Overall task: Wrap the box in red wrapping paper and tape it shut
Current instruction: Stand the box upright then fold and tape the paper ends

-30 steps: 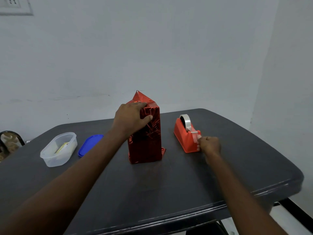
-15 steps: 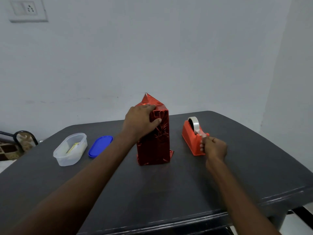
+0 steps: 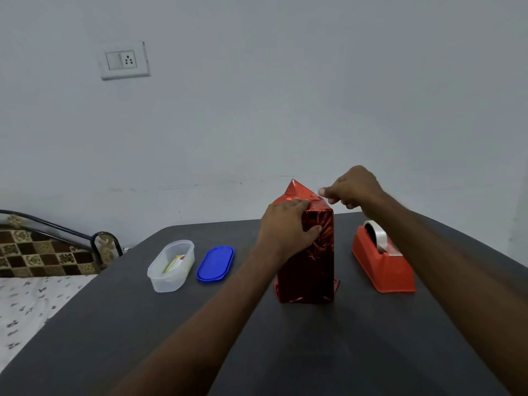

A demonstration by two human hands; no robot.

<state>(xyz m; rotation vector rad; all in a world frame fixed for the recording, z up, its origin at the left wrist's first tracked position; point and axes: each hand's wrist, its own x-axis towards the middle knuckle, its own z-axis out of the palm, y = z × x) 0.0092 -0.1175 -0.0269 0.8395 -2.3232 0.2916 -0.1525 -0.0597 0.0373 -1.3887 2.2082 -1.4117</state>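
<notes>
Red shiny crinkled paper covers the tall box [image 3: 310, 252]; left hand [image 3: 285, 230] grips it, right hand [image 3: 353, 188] pinches something unclear at its pointed top. Clear tub [image 3: 171, 265] holds a yellow packet.

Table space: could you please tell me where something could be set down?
The near table in front of the wrapped box is bare, under both forearms. It is crowded between lid and box, and between box and tape dispenser.
</notes>
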